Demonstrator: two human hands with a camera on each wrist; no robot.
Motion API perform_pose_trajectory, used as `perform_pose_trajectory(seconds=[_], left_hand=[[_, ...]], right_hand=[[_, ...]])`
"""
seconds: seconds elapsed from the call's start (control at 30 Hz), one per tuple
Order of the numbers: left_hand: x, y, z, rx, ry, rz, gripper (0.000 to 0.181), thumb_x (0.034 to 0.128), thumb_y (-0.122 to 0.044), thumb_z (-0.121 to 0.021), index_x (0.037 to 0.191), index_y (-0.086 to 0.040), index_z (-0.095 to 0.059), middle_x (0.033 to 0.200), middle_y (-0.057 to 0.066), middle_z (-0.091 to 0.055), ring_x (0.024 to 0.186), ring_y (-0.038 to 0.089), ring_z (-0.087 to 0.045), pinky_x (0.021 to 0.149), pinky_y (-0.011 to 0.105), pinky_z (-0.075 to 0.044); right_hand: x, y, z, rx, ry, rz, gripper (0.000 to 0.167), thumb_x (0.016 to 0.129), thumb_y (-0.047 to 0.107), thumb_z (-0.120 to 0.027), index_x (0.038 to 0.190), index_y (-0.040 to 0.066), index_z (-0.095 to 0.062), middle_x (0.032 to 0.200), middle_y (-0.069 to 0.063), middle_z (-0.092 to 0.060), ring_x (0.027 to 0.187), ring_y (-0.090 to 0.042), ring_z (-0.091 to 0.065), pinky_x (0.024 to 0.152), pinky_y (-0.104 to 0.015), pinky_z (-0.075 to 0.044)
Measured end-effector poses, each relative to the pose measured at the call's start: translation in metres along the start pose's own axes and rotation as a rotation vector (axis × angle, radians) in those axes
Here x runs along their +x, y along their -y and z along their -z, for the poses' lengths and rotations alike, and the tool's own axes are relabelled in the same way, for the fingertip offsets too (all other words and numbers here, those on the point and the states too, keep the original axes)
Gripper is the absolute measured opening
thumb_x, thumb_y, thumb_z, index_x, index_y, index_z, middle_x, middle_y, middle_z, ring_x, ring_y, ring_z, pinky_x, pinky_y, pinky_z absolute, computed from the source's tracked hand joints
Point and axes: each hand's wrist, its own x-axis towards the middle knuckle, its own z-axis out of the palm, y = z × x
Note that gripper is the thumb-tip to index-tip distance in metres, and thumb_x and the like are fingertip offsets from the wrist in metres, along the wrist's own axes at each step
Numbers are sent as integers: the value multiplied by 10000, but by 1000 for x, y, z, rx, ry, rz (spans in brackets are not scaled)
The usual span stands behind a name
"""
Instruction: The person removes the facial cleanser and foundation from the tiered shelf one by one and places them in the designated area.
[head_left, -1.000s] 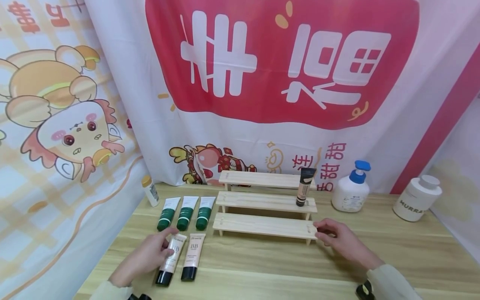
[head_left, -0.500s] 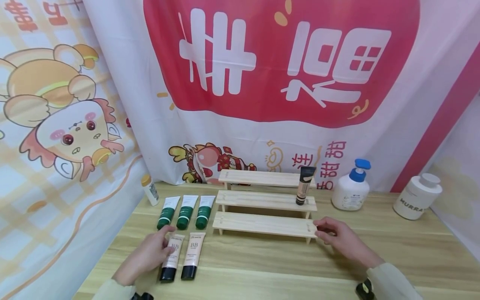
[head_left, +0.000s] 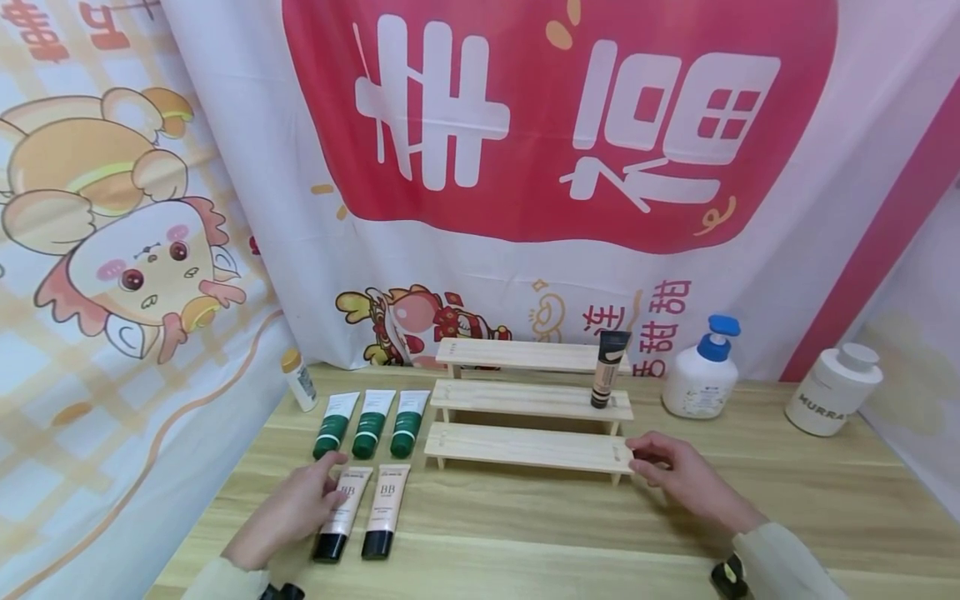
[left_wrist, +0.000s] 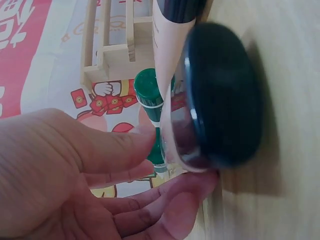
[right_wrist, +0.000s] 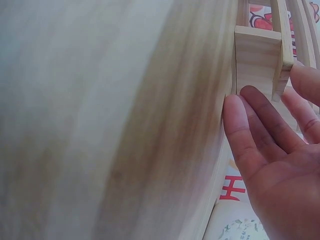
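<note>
A pale pink BB cream tube (head_left: 342, 515) with a black cap lies on the table at the left, its cap toward me. My left hand (head_left: 288, 510) pinches its side; in the left wrist view, the thumb (left_wrist: 122, 150) lies along the tube and the cap (left_wrist: 225, 95) looms close. Just right of it rests a second BB tube (head_left: 386, 508). A three-step wooden rack (head_left: 525, 448) stands in the middle. At its right end, my right hand (head_left: 686, 482) touches the lowest step, fingers fairly straight in the right wrist view.
Several green-and-white tubes (head_left: 368, 427) lie in a row behind the BB tubes. A black-capped tube (head_left: 608, 371) stands on the rack's middle step. Behind are a small yellow-capped bottle (head_left: 300, 382), a blue pump bottle (head_left: 701, 379) and a white bottle (head_left: 831, 398).
The BB tube in my left hand has shifted slightly, its angle changing a little. My right hand has stayed at the rack's end.
</note>
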Motion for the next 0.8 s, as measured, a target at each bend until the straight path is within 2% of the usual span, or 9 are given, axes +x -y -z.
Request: perform_pose_trajectory(seconds=[0.17,0.33,0.47,0.6,0.8], left_hand=[[-2,-2,2,0,1,28,495,907,-122,-623,1347,-11,-426,788,31,-572,626,153,-525,533,304,-458],[-4,-9,10,49,-65,8,526,912,-198,-625,1357,-7,-422,790,39,-559,606,156,-511,498,305,-439],[-4,-23,18,83,-124,-47,526,905,-244,-634,1346,-26,-447,896,53,-567,660,150,-515,519,290,-440],[-5,-39,25,85,-185,-123,485,892,-221,-647,1309,-37,-482,948,52,-568,706,145,-510,551,280,-441],[-5,-67,33,81,-335,-220,504,882,-174,-648,1333,-46,-462,966,43,-565,740,156,-506,563,279,-440]], right_hand=[[0,1,0,9,-6,-14,273,889,153,-661,1135,46,-611,1053,-87,-635,931,-244,-602,682,-268,-537],[0,0,-1,7,-11,-17,268,888,146,-661,1132,48,-612,1051,-87,-636,926,-243,-603,678,-272,-538],[0,0,-1,2,-12,-18,268,888,160,-664,1128,53,-616,1048,-74,-638,943,-240,-600,692,-266,-534],[1,-2,0,-1,-3,-8,278,886,172,-665,1131,51,-613,1041,-72,-639,944,-239,-599,697,-267,-534],[1,-1,0,17,8,4,268,886,143,-663,1126,40,-604,1023,-92,-634,917,-245,-598,672,-282,-541]])
